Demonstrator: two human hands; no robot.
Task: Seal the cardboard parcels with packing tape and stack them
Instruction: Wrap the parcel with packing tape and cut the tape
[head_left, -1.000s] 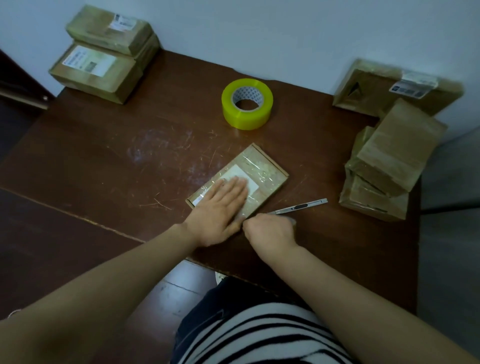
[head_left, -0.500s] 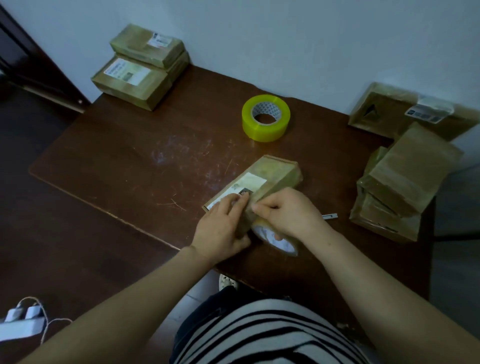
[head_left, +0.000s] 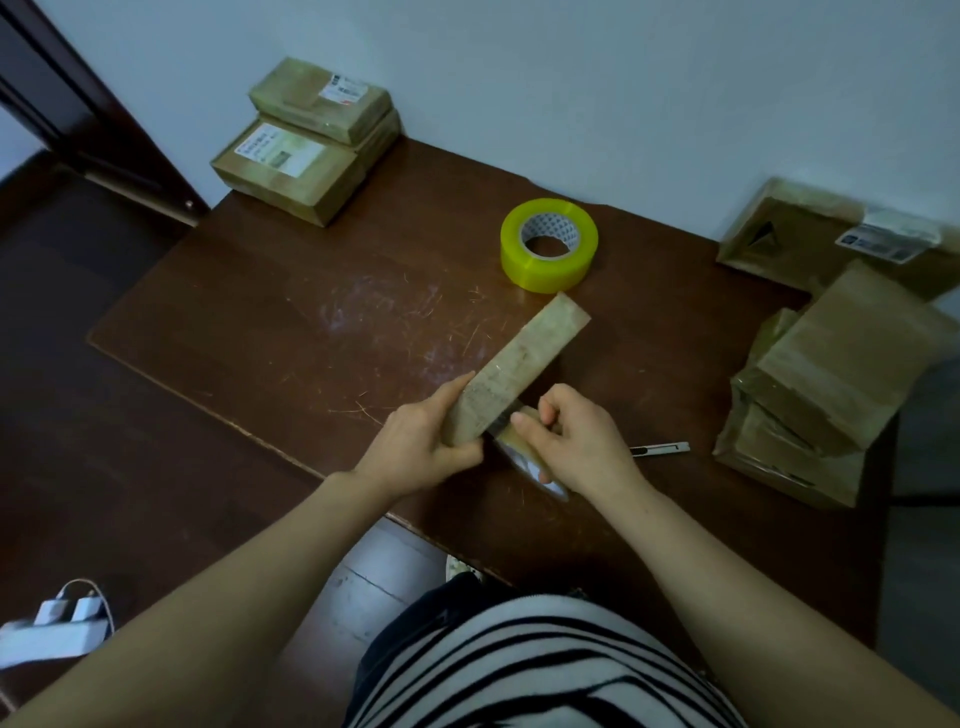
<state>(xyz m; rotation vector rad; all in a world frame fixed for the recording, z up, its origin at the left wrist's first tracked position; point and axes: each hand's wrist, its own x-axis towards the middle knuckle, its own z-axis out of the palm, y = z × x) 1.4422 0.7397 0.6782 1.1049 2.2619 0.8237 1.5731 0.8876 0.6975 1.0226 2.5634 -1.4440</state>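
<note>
Cardboard parcel (head_left: 524, 364) edge-up near the desk's (head_left: 311, 322) front edge; our left hand (head_left: 415, 441) grips it, our right hand (head_left: 576, 441) clutches a tape roll (head_left: 519, 457).

Table (head_left: 311, 338) bears yellow tape roll (head_left: 545, 271), cutter (head_left: 661, 448), left parcel stack (head_left: 306, 156), right parcel pile (head_left: 826, 374).

Home room; scratched wooden table (head_left: 311, 322); labelled parcels (head_left: 306, 150); door frame (head_left: 78, 119).
</note>
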